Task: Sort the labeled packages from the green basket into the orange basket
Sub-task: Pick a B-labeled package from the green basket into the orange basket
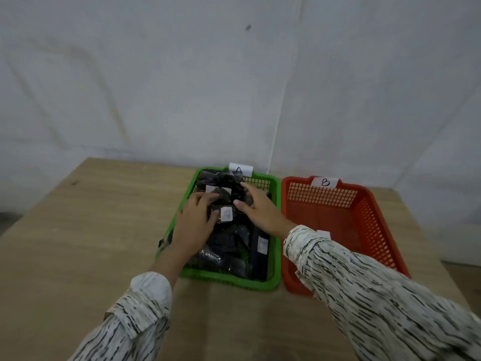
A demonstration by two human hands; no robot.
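Pale, creased sheeting hangs as a backdrop behind a wooden table [86, 230] that fills the near part of the view. Left of centre on the table sits the green basket [276, 209], a lattice-walled tray with a white card marked A [240, 170] standing on its far rim. It is heaped with dark, glossy packages [229, 246], several bearing small white labels; one labelled package [226, 214] lies on top near the middle of the pile, another label [262, 244] shows on a package along the basket's right wall, and a further white label [218, 190] sits toward the far end. The left hand [194, 225], coming from a striped white sleeve [135, 308], rests palm down on the pile, its fingers spread and touching the packages just left of the central label, not closed around anything. The right hand [260, 211] reaches in from the right over the basket's wall, fingers loosely open and laid on the packages just right of that same label, gripping nothing that can be made out. Just beside the green basket, on its right, stands the orange basket [374, 225], carrying a white card marked B [324, 182] on its far rim; the right forearm hides part of its near floor.
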